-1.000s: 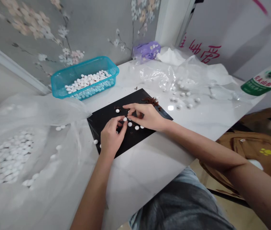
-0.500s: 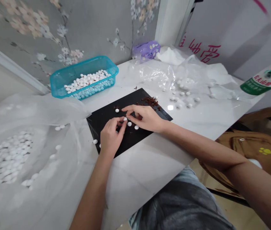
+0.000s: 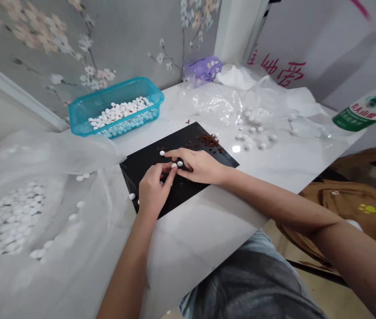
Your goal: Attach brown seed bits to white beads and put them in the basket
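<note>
Between the thumb and fingertips of my left hand point(image 3: 154, 186) is a small white ball point(image 3: 174, 165), pinched low over a black mat point(image 3: 148, 157). My right hand point(image 3: 201, 166) lies over the mat with its index finger stretched out, the tip at or just beside a second white ball point(image 3: 162, 153); whether they touch I cannot tell. Its thumb is apart from that finger, and a third ball point(image 3: 180, 164) sits in the gap. Small brown pieces point(image 3: 209, 141) are heaped at the mat's far right corner, partly behind my right hand.
A teal basket point(image 3: 116, 95) with many white balls stands at the back. A clear plastic bag point(image 3: 58, 150) with more balls covers the left side. Back right are loose balls point(image 3: 252, 129), crumpled plastic point(image 3: 217, 104), a purple pack point(image 3: 203, 69) and a bottle point(image 3: 360, 115).
My right hand has shifted slightly down and its index finger now reaches left to the far white ball. One ball near its thumb has moved up. My left hand keeps its pinch.
</note>
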`<state>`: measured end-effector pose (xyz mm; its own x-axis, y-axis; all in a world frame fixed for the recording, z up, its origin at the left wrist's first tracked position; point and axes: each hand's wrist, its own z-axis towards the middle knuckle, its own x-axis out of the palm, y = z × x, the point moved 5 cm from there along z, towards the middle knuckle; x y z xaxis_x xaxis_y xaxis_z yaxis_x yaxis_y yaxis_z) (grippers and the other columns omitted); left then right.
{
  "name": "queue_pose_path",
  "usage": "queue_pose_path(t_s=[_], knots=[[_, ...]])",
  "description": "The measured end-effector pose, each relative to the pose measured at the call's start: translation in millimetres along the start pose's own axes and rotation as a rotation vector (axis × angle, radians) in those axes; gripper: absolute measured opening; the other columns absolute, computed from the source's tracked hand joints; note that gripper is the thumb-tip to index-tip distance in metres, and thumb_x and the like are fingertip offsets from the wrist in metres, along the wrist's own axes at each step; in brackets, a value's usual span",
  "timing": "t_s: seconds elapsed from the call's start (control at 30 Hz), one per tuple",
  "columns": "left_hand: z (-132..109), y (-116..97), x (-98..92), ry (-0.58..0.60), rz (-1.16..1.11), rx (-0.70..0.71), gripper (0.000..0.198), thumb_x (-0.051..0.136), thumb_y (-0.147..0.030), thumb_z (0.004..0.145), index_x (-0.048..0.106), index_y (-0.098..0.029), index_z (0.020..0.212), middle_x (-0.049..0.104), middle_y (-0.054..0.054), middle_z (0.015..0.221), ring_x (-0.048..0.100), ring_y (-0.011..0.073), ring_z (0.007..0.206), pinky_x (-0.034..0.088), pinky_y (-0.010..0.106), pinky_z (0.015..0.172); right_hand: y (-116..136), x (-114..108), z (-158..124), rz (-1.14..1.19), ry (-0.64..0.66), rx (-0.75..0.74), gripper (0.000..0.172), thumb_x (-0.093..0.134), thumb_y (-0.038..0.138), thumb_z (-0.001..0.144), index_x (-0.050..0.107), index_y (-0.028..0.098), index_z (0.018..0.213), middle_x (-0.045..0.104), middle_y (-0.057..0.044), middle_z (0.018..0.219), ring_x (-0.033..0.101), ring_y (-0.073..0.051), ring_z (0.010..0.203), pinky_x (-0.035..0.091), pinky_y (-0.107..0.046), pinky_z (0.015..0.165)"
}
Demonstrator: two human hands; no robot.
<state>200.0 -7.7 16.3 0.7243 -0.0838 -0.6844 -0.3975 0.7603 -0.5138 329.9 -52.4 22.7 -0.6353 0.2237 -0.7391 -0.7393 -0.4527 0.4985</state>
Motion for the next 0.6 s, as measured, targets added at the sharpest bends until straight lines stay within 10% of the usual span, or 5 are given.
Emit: queue_pose_path(t_s=[0.6], knots=[[-3.2,2.0,1.3,-0.028,-0.035,-0.048,0.016,0.057,-0.034,0.084,0.046,-0.021,0.084,0.064,-0.001,0.08,0.062,0.0115,0.071,0.051,0.023,0.064,-2.9,6.9,-1.3,-0.049,0.007,0.014,0.038,0.041,0.022,0.09,0.043,0.016,0.127,0.058,-0.009,0.121,0.06,-0.015,0.1,0.051,-0.026,0.077]])
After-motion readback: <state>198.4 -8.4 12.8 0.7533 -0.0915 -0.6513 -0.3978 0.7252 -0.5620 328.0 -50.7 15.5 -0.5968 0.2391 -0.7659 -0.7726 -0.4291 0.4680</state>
